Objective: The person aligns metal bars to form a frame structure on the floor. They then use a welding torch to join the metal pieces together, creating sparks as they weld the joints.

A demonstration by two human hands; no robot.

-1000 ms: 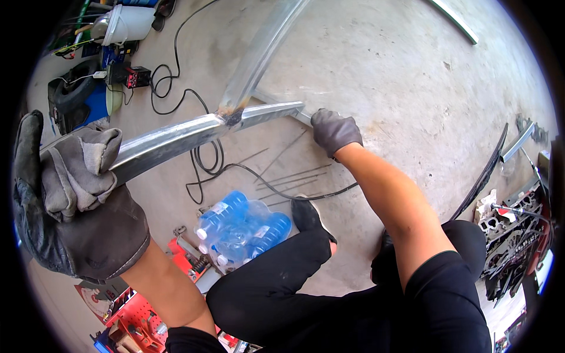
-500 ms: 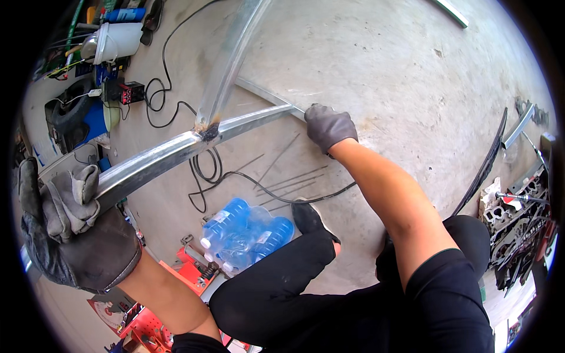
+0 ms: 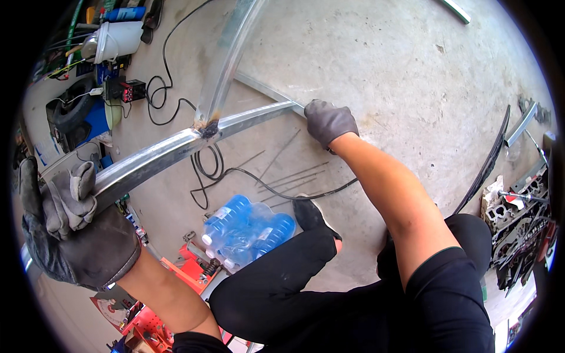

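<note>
While both gloved hands clamp it, metal bar [image 3: 176, 150] slanting from left grip [image 3: 70, 235] up-right to right grip [image 3: 326, 120].

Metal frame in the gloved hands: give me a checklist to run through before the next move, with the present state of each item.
1. Left hand gloved and closed on the near end of the metal bar: ok.
2. Right hand gloved and gripping the far end of the bar: ok.
3. Welded joint where the upright bar meets it looks joined and blackened; whether it is sound: cannot tell.
4. Black cable looped on the floor under the bar, a possible snag: not ok.
5. Thin rods scattered on the concrete near the shoe: not ok.
6. Pack of water bottles lying close beside the knee: not ok.
</note>
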